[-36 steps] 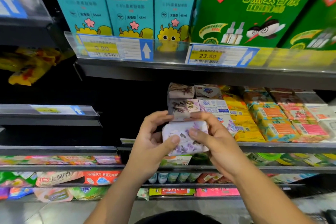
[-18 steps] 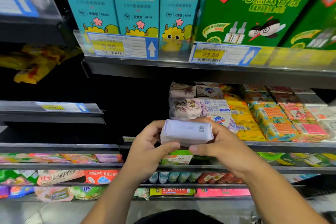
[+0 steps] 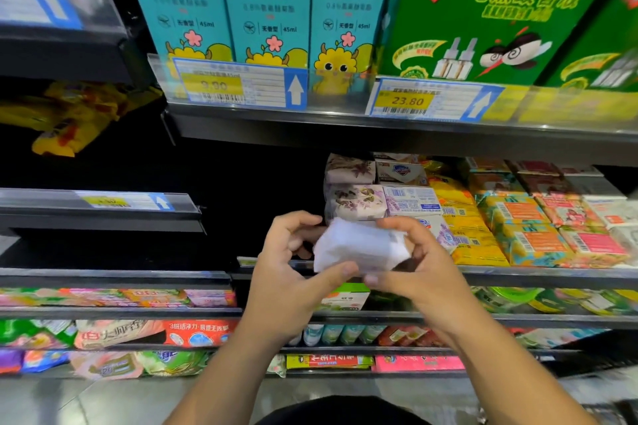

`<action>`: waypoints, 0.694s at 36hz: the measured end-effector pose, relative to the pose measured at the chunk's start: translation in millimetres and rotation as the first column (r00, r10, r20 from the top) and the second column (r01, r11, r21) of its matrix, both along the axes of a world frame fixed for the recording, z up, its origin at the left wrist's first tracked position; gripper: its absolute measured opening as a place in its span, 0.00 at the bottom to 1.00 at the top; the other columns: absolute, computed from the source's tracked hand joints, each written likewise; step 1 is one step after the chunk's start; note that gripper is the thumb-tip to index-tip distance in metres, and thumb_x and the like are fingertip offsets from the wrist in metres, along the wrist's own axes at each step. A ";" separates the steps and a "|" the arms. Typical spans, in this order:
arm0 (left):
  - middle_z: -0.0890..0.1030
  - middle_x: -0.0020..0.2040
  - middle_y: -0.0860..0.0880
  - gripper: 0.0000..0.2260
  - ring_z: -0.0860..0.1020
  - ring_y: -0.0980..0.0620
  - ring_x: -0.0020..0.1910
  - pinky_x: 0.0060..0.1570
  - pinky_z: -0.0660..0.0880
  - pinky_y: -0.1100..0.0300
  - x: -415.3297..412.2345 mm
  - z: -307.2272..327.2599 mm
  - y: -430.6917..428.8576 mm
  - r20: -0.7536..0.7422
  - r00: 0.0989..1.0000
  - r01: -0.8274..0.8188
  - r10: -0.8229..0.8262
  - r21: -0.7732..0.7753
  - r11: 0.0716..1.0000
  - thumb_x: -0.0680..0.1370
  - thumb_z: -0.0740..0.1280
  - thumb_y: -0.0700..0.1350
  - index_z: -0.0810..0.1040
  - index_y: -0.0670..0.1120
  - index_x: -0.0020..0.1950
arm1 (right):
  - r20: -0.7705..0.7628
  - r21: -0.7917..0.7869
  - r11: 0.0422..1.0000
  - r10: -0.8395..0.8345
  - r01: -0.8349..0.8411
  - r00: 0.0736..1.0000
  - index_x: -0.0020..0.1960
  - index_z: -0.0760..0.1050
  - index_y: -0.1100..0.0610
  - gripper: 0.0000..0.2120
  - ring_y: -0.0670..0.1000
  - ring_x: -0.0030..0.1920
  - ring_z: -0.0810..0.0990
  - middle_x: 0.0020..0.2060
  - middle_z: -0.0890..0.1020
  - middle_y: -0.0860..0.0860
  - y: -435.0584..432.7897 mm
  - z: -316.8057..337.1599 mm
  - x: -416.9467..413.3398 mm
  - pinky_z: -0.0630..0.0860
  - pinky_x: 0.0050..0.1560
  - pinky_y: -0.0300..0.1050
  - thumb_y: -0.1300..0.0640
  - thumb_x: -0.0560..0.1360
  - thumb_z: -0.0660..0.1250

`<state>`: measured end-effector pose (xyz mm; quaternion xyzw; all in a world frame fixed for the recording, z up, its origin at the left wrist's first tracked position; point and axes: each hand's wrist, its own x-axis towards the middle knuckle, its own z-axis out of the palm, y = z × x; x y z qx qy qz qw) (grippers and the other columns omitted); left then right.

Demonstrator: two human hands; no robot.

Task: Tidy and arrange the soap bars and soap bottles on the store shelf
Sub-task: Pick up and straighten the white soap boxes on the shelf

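My left hand (image 3: 290,272) and right hand (image 3: 419,269) are gripping a white soap bar (image 3: 359,245) together, blocking the floral-wrapped soap stack (image 3: 354,190) behind on the shelf (image 3: 552,274).

glossy white wrapper — soap bar (image 3: 359,247), cardboard boxes (image 3: 266,3)

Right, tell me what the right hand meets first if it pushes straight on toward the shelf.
Probably the flowered soap pack stacked just behind the white soap bar that the right hand grips; how far apart they are in depth is unclear.
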<state>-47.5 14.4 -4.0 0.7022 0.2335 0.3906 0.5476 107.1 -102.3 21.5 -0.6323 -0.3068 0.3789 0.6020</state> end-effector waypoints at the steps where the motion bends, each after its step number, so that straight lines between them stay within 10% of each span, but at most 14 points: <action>1: 0.80 0.55 0.55 0.28 0.79 0.51 0.57 0.53 0.79 0.51 -1.2 -1.6 1.3 -0.018 1.000 0.015 -0.015 -0.016 1.000 0.64 0.78 0.57 0.70 0.65 0.60 | -0.018 0.039 0.999 -0.004 0.004 1.000 0.56 0.79 0.44 0.32 0.54 0.47 0.85 0.49 0.86 0.51 -2.2 3.8 3.5 0.82 0.44 0.46 0.56 0.55 0.84; 4: 0.81 0.53 0.55 0.30 0.80 0.54 0.56 0.53 0.78 0.55 -1.6 -2.2 -0.4 -0.097 0.992 0.081 -0.085 -0.040 0.996 0.64 0.77 0.58 0.67 0.68 0.61 | -0.023 0.127 0.992 0.016 -0.013 1.000 0.56 0.79 0.42 0.36 0.56 0.47 0.84 0.49 0.86 0.55 -5.3 13.1 8.8 0.83 0.43 0.49 0.45 0.50 0.87; 13: 0.76 0.58 0.60 0.34 0.76 0.63 0.58 0.49 0.78 0.65 4.4 -7.3 -10.4 -0.209 0.958 0.178 -0.195 -0.096 0.979 0.66 0.82 0.47 0.66 0.60 0.65 | 0.191 0.112 0.990 0.058 -0.080 0.980 0.57 0.78 0.40 0.32 0.51 0.51 0.83 0.50 0.84 0.50 0.8 12.3 -5.9 0.80 0.47 0.43 0.60 0.58 0.83; 20: 0.85 0.47 0.45 0.31 0.84 0.47 0.45 0.38 0.81 0.56 7.2 -7.6 0.4 0.111 0.992 0.104 -0.064 -0.407 0.908 0.63 0.78 0.47 0.69 0.49 0.62 | -0.066 0.111 0.994 -0.011 0.018 0.998 0.51 0.84 0.45 0.23 0.48 0.43 0.82 0.42 0.84 0.51 0.1 7.7 9.5 0.79 0.41 0.41 0.53 0.57 0.80; 25: 0.81 0.39 0.50 0.14 0.79 0.52 0.32 0.26 0.71 0.61 15.8 -8.3 0.2 -0.009 1.000 -0.022 0.021 -0.558 0.830 0.70 0.73 0.51 0.75 0.47 0.51 | -0.197 -0.178 0.983 0.013 -0.049 0.980 0.46 0.85 0.52 0.14 0.51 0.38 0.75 0.41 0.80 0.55 5.3 -6.8 4.2 0.72 0.36 0.41 0.47 0.64 0.80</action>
